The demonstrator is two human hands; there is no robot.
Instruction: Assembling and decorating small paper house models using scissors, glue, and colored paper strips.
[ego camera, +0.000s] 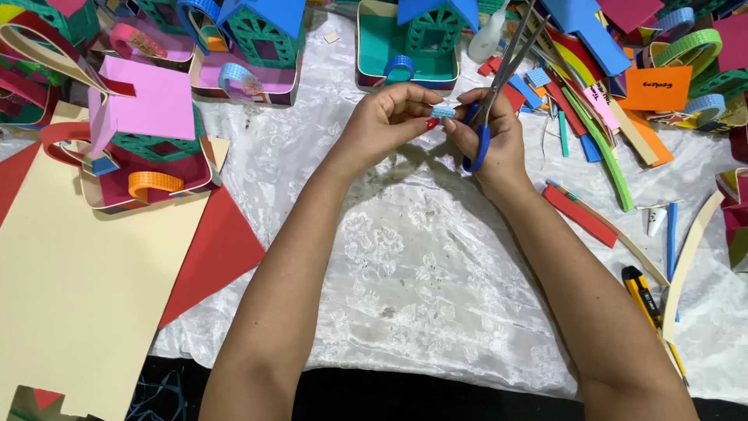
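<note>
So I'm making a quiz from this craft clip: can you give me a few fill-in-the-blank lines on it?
1. The right hand holds ____ with blue handles.
2. The left hand pinches a small light ____ strip.
3. A yellow and black utility knife lies on the ____ cloth.

Missing: scissors; blue; white

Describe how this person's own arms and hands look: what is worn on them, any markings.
Both forearms are bare, with no sleeves, watch or bracelets in view. The left hand has red-painted nails. No rings show on it or on the right hand. No marks are visible.
</note>
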